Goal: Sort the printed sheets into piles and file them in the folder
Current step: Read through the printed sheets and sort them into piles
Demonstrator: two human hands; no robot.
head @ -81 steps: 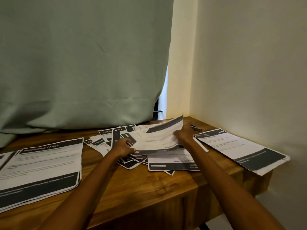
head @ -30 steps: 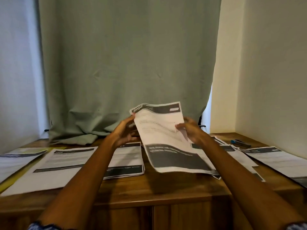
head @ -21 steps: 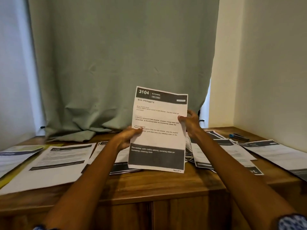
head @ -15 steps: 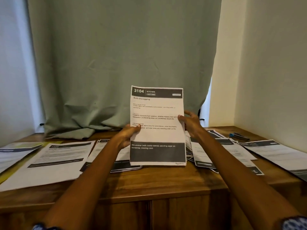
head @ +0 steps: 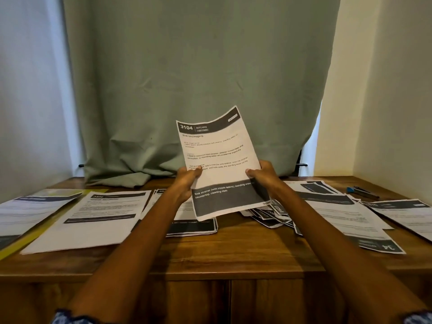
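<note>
I hold one printed sheet (head: 219, 160) headed "3104 KITCHEN" upright above the wooden table (head: 233, 251), tilted a little to the right. My left hand (head: 188, 180) pinches its left edge and my right hand (head: 261, 174) pinches its right edge. Below it, a loose heap of unsorted sheets (head: 273, 212) lies right of centre. One sorted pile (head: 194, 224) lies under the held sheet, another pile (head: 100, 218) lies to its left, and a third (head: 28, 211) rests at the far left on a yellow folder (head: 25, 242).
More sheets (head: 346, 218) spread over the right side of the table, with one (head: 406, 212) near the right edge. A blue pen or marker (head: 361, 191) lies at the back right. A green curtain (head: 187, 90) hangs behind the table; a wall closes the right side.
I lifted a sheet from the heap, turned it face up and upright in both hands. In the last half second it has tilted to the right and dropped slightly.
</note>
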